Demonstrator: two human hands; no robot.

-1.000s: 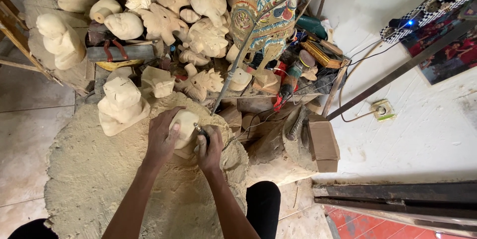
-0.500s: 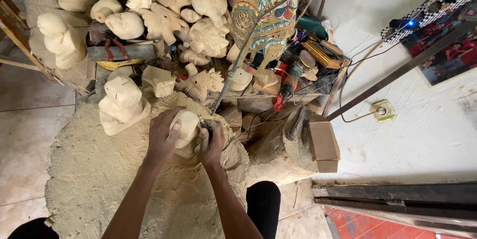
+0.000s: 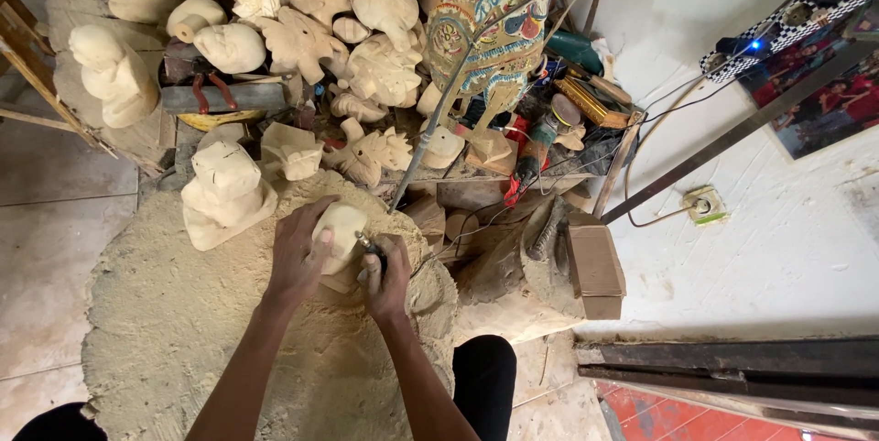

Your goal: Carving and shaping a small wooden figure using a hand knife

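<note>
Head view: left hand (image 3: 298, 258) is wrapped round a small pale wood carving (image 3: 341, 232), fingers clamped on it, holding it on the sawdust mound (image 3: 165, 331) approx. in the middle of the frame. Right hand (image 3: 385, 278) is closed tight on a slim rotary tool (image 3: 368, 244), tip touching the carving's right side. Just left sits a bigger rough carving (image 3: 224, 189). Behind: a pile of unpainted figures (image 3: 311, 29) & one painted puppet (image 3: 481, 38). Cardboard box (image 3: 593, 267) to the right, near the mound.
</note>
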